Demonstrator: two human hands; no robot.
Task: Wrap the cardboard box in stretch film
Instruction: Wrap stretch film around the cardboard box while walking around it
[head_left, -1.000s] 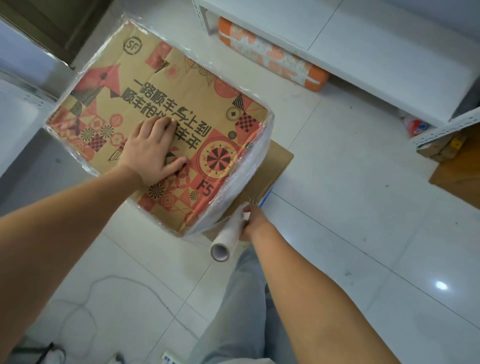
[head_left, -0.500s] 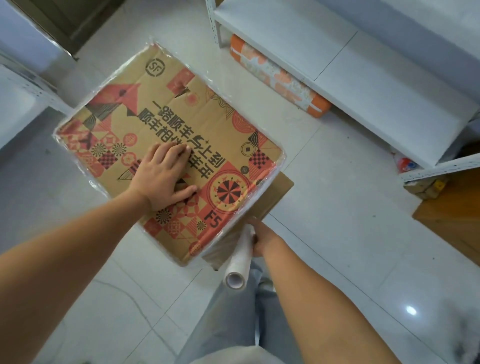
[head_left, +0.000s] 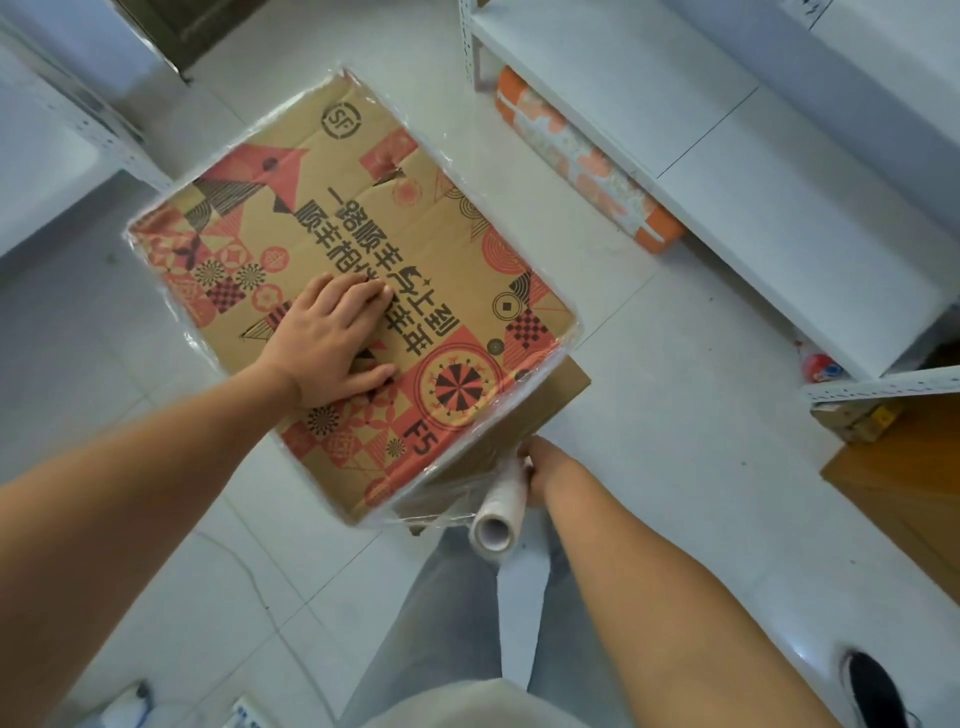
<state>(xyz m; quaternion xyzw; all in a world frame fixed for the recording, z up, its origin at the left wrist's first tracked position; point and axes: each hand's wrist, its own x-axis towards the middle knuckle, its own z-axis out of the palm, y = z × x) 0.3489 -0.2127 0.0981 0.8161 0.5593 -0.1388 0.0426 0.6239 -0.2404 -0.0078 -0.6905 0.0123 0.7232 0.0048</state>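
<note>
Your left hand (head_left: 332, 345) on the cardboard box (head_left: 410, 249), film roll (head_left: 498, 512) at its near corner, shelf unit (head_left: 727, 171) to your right

Right hand (head_left: 540, 465) fingers hidden behind film roll (head_left: 501, 506); grip unclear

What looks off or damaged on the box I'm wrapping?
A torn notch breaks the cardboard box top along its centre seam, near the far edge, under the stretch film. Otherwise nothing stands out.
</note>
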